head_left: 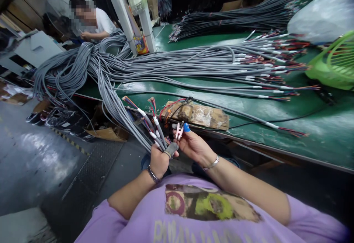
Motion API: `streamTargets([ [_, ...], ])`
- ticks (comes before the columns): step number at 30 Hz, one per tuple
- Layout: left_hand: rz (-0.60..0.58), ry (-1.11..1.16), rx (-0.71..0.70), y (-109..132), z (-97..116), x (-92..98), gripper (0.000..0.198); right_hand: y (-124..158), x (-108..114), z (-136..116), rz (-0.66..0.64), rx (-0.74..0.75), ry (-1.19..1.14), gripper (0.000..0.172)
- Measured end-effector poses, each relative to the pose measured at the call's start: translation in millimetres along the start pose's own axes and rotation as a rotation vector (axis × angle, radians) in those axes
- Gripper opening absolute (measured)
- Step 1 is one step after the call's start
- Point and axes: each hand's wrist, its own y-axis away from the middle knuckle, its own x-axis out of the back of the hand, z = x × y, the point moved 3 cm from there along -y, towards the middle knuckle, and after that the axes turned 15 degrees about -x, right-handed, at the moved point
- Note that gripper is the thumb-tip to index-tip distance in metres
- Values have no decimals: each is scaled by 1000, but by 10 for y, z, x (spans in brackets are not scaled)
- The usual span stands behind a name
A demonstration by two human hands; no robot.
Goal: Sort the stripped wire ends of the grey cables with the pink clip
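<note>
My left hand (160, 160) is closed round several grey cables (117, 112) whose ends, with white sleeves and coloured wires, point up and left. Grey tape or cloth wraps its thumb. Just to the right, my right hand (195, 147) pinches a small pale pink clip (179, 130) between its fingers; a blue cover (186, 127) sits on one fingertip. The clip is close to the left thumb. Behind both hands, a wooden block (204, 115) with a dark cord and a red wire lies along the bench edge.
Long grey cables (171, 66) stretch across the green bench (309, 147). Black cables (235, 20) lie behind them. A green basket (336, 64) and a plastic bag (323, 14) are at the right. A person (102, 23) sits at the far left, beyond a white post (118, 10).
</note>
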Motion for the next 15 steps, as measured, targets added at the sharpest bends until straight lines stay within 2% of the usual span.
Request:
streamTargets([
  [10, -28, 57, 19, 45, 14, 61, 33, 45, -38, -4, -38, -53, -28, 30],
  [15, -20, 62, -15, 108, -29, 121, 29, 88, 21, 34, -60, -65, 104, 38],
])
